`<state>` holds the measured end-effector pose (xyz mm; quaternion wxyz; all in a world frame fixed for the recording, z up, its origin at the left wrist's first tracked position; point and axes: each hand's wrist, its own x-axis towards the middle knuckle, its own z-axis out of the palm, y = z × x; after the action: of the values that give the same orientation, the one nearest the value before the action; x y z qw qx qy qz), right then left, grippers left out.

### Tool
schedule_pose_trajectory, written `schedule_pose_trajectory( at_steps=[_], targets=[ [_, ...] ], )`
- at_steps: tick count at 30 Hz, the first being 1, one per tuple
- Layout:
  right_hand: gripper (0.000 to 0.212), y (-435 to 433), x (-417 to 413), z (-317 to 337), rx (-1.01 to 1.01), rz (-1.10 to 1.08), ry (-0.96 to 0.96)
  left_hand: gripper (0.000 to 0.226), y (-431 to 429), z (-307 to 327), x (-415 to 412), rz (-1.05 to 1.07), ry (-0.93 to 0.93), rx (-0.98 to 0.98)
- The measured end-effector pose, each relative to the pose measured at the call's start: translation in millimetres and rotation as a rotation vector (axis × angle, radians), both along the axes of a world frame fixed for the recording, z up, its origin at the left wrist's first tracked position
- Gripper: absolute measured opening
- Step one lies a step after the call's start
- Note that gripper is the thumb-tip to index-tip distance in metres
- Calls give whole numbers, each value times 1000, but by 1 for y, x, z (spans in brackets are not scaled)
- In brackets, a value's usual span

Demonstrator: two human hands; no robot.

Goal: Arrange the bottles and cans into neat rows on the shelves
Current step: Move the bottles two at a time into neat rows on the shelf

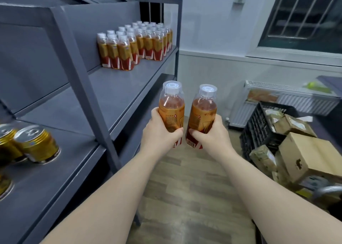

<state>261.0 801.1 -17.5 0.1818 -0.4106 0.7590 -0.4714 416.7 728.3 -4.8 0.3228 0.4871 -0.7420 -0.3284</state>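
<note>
My left hand (159, 132) grips one orange drink bottle (172, 106) with a clear cap and a gold-and-red label. My right hand (211, 134) grips a second bottle of the same kind (202, 108). Both bottles are upright, side by side, held in the air beside the front edge of the grey shelf (118, 95). At the far end of that shelf stand several matching bottles in rows (137, 42). Gold cans (37, 143) stand on the shelf at the near left.
A slanted grey upright post (83, 81) of the shelving unit crosses in front of the shelf. On the right, a black plastic crate (259, 131) and cardboard boxes (307, 155) sit on the wooden floor. A radiator (288, 99) lines the wall under the window.
</note>
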Motion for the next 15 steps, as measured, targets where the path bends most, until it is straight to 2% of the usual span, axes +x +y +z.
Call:
schedule_pose_trajectory(
  at_steps=[7,15],
  targets=[
    [58,-53,-40,6,-18,-51,11,85,-65,5,-44,-43,-33,-20],
    [62,-107,-101,0,-20,-62,5,80,-121,-2,-103,-31,-20,-8]
  ],
)
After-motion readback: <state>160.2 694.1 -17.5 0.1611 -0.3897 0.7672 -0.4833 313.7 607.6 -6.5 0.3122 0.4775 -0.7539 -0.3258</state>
